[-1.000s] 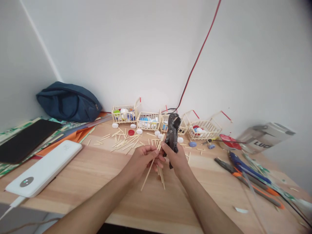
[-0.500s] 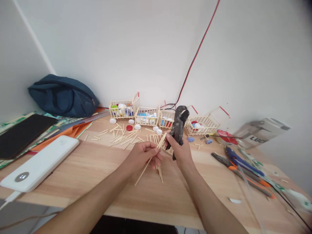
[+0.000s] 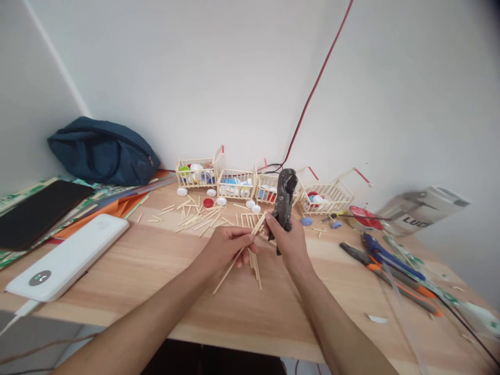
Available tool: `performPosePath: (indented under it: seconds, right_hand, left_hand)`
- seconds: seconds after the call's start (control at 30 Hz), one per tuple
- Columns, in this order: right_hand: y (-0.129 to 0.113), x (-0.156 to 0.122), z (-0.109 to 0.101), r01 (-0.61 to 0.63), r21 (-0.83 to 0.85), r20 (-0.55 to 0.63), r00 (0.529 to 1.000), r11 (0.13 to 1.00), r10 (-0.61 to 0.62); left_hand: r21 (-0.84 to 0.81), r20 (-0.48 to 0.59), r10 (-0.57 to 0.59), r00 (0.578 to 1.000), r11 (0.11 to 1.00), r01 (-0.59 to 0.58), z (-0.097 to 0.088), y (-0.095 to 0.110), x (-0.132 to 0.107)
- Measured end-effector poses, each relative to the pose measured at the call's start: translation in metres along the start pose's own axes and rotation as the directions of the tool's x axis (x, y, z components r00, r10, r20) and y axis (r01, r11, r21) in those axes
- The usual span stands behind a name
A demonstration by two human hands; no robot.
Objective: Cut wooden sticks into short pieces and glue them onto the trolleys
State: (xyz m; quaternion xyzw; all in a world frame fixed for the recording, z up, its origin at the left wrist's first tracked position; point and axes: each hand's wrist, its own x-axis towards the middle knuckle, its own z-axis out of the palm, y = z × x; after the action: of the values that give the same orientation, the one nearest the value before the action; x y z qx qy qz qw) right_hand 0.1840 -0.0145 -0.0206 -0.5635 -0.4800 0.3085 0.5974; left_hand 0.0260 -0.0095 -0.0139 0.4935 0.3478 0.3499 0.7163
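My left hand [image 3: 226, 245] is closed, pinching a few thin wooden sticks [image 3: 227, 273] between thumb and fingers. They slant up to the right, their upper tips close to my right thumb. In my right hand [image 3: 292, 242] is a black plier-like hand tool [image 3: 284, 200] with a rounded head, held upright; its exact kind is unclear. More thin sticks [image 3: 257, 271] show below my left fingers, and whether they are held or lie on the table I cannot tell. Behind my hands lies a small stick lattice [image 3: 246, 221], partly covered.
Several small stick carts [image 3: 236, 185] filled with bottle caps line the wall. Short cut sticks [image 3: 195, 223] lie scattered before them. At left are a white power bank [image 3: 74, 255], a phone [image 3: 42, 213] and a blue pouch [image 3: 105, 153]. Orange-handled pliers [image 3: 402, 286] lie at right.
The black tool has turned slightly, its head now showing more narrowly. My left fingers have shifted a little around the sticks. The whole view has moved slightly.
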Motion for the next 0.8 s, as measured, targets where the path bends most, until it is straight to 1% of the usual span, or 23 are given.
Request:
performPosePath:
  seconds: [0.17, 0.33, 0.43, 0.53, 0.63, 0.8]
  right_hand:
    - [-0.003, -0.001, 0.0, -0.029, 0.007, 0.009, 1.0, 1.0, 0.029]
    - [-0.001, 0.002, -0.004, -0.034, 0.0, 0.046, 0.998, 0.999, 0.034]
    - [0.003, 0.004, -0.008, -0.026, 0.007, 0.058, 0.998, 1.0, 0.025]
    - [0.005, 0.006, -0.012, -0.025, 0.013, 0.022, 0.999, 1.0, 0.024]
    - [0.005, 0.006, -0.015, -0.027, 0.034, -0.017, 0.999, 0.999, 0.028]
    - [0.006, 0.005, -0.014, -0.019, 0.039, -0.04, 0.999, 0.999, 0.02]
  left_hand:
    - [0.066, -0.025, 0.028, 0.999, 0.997, -0.027, -0.001, 0.003, -0.002]
    - [0.094, 0.009, 0.023, 1.0, 0.995, -0.023, -0.003, 0.001, -0.001]
    - [0.058, 0.07, 0.006, 0.998, 0.998, -0.01, -0.004, 0.001, -0.001]
    - [-0.039, 0.104, -0.029, 0.994, 0.999, 0.033, -0.005, 0.001, -0.001]
    - [-0.086, 0.072, -0.059, 0.996, 0.994, 0.065, -0.006, 0.002, -0.002]
    - [0.044, 0.021, -0.075, 0.997, 0.996, 0.074, -0.004, 0.006, -0.005]
